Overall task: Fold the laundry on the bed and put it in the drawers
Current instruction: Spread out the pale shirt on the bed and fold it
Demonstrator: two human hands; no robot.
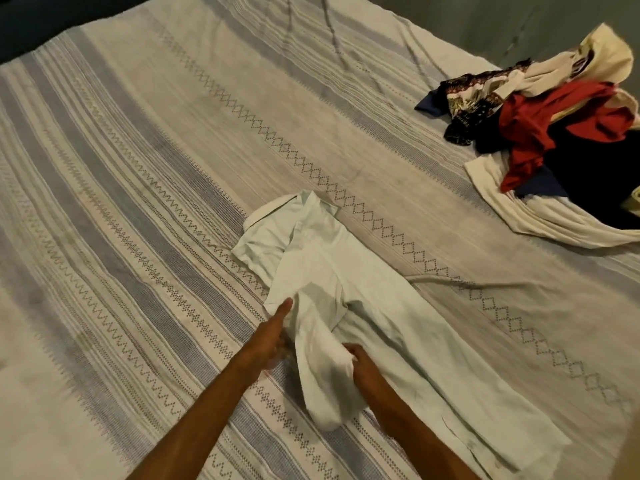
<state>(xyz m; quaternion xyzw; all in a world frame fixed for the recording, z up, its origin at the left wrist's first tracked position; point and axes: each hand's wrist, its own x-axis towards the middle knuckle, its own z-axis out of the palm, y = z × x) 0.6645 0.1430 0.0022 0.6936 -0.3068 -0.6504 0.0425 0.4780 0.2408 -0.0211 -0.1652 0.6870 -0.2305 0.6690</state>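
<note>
We have the pale mint-green collared cotton shirt [349,306] lying near the middle of the bed, collar toward the far side, hem trailing to the near right. Our right hand [356,362] pinches a bunched fold of its sleeve or side panel between curled fingers, while our left hand [273,330] lies flat with fingers straight and together, pressing the shirt's left edge.

We judge the risk to be this: the bunched cloth may drag the body askew as we lay it over, leaving a crooked, creased fold; if the left hand lifts early, the shirt could slide on the striped grey-and-cream woven bedspread [138,202], which already puckers just to the right.

At the far right sits an unfolded heap of red, navy, cream and patterned clothes [554,133], well apart. No drawers or other containers are in view.
</note>
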